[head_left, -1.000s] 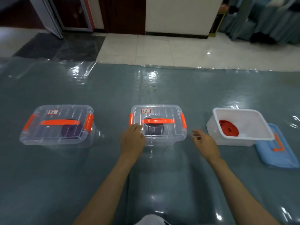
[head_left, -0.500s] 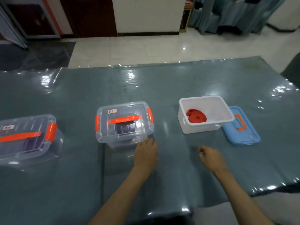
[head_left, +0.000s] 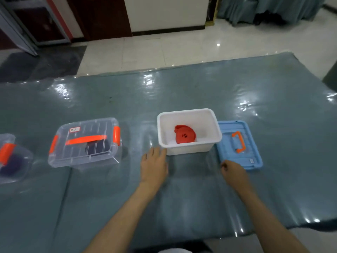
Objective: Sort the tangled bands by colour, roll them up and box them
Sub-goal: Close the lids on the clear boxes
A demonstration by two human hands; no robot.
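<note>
hands (head_left: 155,166) now at white box (head_left: 189,149); leftmost box (head_left: 11,161) cut off.

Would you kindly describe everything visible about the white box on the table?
The white box is an open, lidless rectangular tub of opaque plastic, upright on the table. A rolled red band lies inside. Its blue lid lies flat beside it. The left hand's fingertips reach its near corner.

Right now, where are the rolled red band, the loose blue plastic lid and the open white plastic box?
rolled red band (head_left: 185,136), head view, middle of the roll
loose blue plastic lid (head_left: 252,152), head view, flat top right of its handle
open white plastic box (head_left: 189,149), head view, near outer wall
</note>
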